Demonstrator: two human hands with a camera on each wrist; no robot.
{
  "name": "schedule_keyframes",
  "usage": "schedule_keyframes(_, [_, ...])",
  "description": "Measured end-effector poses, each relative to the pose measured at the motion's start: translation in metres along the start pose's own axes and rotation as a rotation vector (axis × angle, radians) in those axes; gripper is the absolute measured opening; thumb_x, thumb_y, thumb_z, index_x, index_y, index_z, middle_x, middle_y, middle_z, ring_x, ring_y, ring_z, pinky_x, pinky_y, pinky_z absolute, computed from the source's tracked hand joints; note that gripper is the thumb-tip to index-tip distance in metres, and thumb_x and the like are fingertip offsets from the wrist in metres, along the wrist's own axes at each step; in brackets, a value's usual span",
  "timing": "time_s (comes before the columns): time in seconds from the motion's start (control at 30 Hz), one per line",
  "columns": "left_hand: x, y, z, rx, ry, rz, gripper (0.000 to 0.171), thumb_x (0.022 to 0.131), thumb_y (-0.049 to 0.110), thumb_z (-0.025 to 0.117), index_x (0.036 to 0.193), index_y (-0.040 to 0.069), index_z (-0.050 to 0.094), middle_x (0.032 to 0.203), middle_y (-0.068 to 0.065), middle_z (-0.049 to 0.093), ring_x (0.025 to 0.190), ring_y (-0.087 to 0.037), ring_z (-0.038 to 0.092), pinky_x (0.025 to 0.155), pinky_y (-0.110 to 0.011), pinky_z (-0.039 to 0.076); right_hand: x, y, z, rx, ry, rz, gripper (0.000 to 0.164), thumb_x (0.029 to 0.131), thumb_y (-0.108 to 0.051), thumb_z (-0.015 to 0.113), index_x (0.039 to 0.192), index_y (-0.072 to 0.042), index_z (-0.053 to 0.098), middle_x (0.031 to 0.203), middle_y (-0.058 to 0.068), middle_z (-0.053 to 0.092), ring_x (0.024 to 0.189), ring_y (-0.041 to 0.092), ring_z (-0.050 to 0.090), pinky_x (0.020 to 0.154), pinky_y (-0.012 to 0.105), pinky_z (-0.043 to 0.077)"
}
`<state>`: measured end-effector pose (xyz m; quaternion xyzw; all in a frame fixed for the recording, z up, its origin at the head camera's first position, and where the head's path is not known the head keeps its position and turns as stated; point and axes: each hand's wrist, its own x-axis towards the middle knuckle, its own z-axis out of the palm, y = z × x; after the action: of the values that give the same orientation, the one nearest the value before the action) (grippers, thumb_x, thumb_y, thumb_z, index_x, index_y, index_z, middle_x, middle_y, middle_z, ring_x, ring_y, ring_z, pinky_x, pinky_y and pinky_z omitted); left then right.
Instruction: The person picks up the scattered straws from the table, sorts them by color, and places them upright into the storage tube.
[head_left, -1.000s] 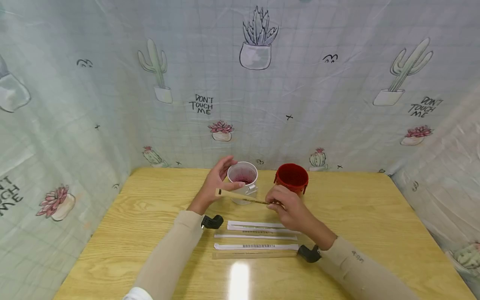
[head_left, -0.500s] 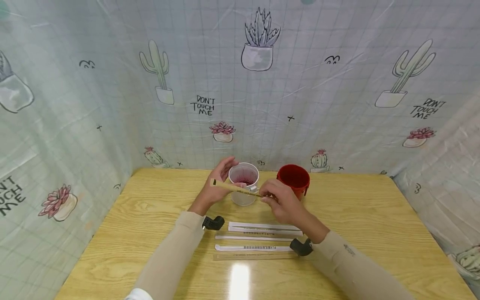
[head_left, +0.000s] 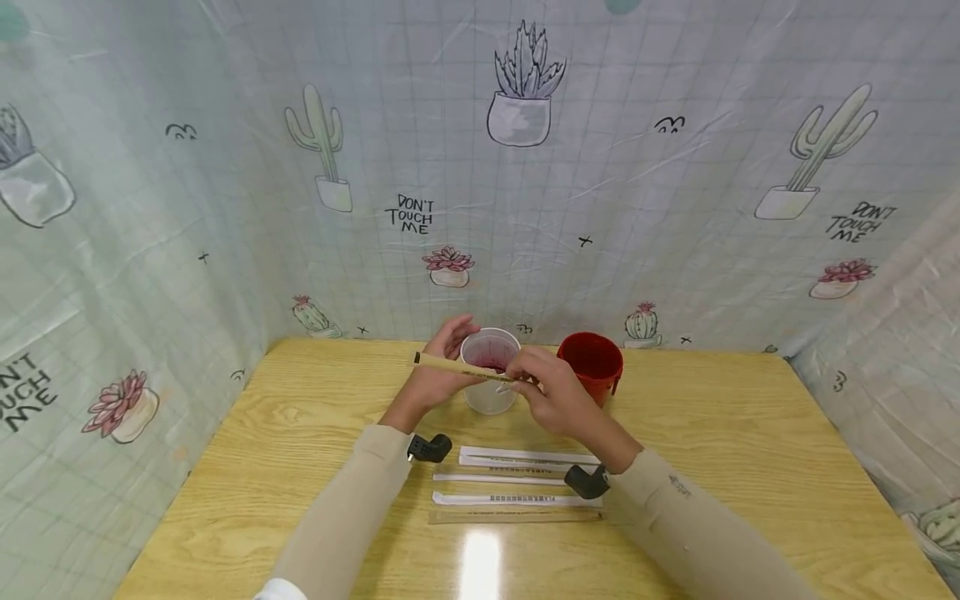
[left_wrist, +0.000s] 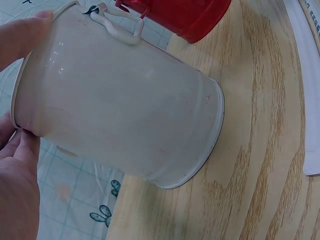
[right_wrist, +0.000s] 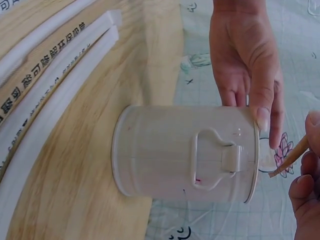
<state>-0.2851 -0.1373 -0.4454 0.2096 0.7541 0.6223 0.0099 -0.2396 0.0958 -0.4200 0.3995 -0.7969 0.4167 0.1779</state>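
A small white metal pail (head_left: 489, 403) stands upright on the table, reddish inside, with a small handle loop facing the right wrist view. My left hand (head_left: 438, 375) holds it at the rim, the thumb (right_wrist: 261, 117) on the near side and fingers round the far side. In my right hand (head_left: 555, 392), thumb and fingertips pinch one end of a brown paper-wrapped straw (head_left: 453, 365). The straw lies nearly level across the pail's mouth, its dark-tipped end reaching left over my left hand. Only the straw's pinched end (right_wrist: 292, 159) shows in the right wrist view.
A red pail (head_left: 602, 390) stands right of the white one, behind my right hand. Several paper-wrapped straws, white (head_left: 480, 499) and brown (head_left: 517, 517), lie side by side in front on the wooden table (head_left: 712, 467). A printed cloth (head_left: 600, 167) hangs behind.
My right hand has moved left with the brown wrapped straw, from beside the white pail to over its rim. My left hand stays at the white pail.
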Motion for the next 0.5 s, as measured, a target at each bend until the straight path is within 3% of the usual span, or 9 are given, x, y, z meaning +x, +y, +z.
schedule_keyframes(0.27, [0.001,0.001,0.000,0.045,0.016,-0.026,0.097,0.081,-0.006,0.083,0.161,0.002,0.029,0.157,-0.021,0.048,0.150,-0.038,0.044,0.125,-0.056,0.037,0.010,0.003,0.003,-0.024,0.002,-0.004,0.017,0.087,0.006,0.076,0.094,-0.006,0.067,0.091,0.005,0.065,0.081,0.015,0.055,0.069,0.026,0.051])
schedule_keyframes(0.5, [-0.001,0.002,0.000,0.063,0.000,-0.025,0.094,0.085,0.002,0.084,0.162,0.005,0.029,0.159,-0.018,0.047,0.154,-0.035,0.040,0.127,-0.055,0.035,0.018,0.004,0.005,-0.018,-0.020,0.008,0.011,0.092,0.002,0.074,0.093,-0.008,0.068,0.093,0.005,0.066,0.083,0.016,0.056,0.071,0.026,0.052])
